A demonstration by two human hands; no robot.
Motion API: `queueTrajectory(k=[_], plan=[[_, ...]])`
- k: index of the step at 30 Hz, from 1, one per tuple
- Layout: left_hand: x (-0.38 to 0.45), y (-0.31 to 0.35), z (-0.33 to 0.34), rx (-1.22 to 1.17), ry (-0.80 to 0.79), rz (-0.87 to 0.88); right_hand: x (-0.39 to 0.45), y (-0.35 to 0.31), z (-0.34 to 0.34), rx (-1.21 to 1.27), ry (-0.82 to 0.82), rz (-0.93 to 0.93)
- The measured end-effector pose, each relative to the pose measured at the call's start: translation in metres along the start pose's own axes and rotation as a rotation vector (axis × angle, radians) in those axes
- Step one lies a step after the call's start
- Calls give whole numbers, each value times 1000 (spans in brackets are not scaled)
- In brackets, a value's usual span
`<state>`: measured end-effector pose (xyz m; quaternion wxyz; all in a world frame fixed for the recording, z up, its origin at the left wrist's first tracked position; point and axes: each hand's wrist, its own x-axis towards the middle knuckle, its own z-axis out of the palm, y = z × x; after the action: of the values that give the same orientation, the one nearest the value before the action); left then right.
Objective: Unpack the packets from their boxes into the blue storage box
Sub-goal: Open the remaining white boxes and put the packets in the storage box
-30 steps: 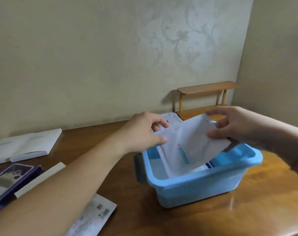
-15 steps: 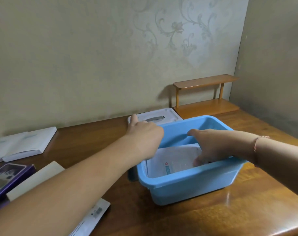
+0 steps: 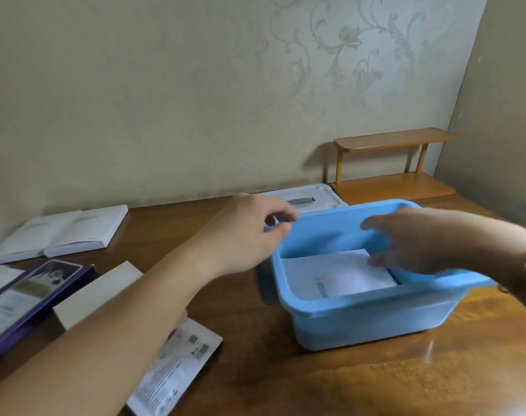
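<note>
So I'm counting one blue storage box [image 3: 360, 321], one white packet [image 3: 330, 273] lying inside it, and another packet [image 3: 177, 364] sitting on the bench [image 3: 315, 382]. Two hands are showing too, left [image 3: 243, 235] and right [image 3: 417, 238].

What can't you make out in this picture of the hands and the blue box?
- Head view: the right hand covers part of the white packet; contact unclear.
- Packets underneath: hidden by the blue storage box wall.
- Packet print on the table: too small.
- Left hand: blurred; nothing visibly held.

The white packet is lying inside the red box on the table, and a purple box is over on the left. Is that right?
Not quite. The box holding the white packet is blue, not red, as the head view shows. The packet does lie inside it on the table, and the purple box is on the left.
</note>
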<state>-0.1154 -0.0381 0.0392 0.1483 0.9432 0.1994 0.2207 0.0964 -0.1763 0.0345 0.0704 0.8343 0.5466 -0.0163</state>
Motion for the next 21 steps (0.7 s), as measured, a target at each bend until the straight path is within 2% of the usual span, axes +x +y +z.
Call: queueTrajectory(k=[2,3,4,5,6,8,11,14,18,21], plan=[[-40,-24,-12,5,173,22,-17,-5,-7,169,461,-65],[-63,-37,-19,34,190,15,-33,-18,-10,344,646,-158],[-87,-49,-24,59,156,-3,-51,-36,-11,546,756,-272],[-111,-61,-29,78,84,-27,-70,-59,-6,704,787,-403],[-134,-70,-33,97,0,-56,-85,-85,4,758,769,-521],[-174,-84,-33,169,-165,-65,-99,-131,33,615,676,-670],[-207,-90,-20,324,-317,37,-80,-182,69,396,467,-753],[-216,-92,-7,351,-231,121,-53,-204,88,225,318,-760],[-218,-97,8,373,-20,342,-32,-217,95,136,509,-876],[-220,-101,13,314,62,339,-25,-217,102,51,610,-981]])
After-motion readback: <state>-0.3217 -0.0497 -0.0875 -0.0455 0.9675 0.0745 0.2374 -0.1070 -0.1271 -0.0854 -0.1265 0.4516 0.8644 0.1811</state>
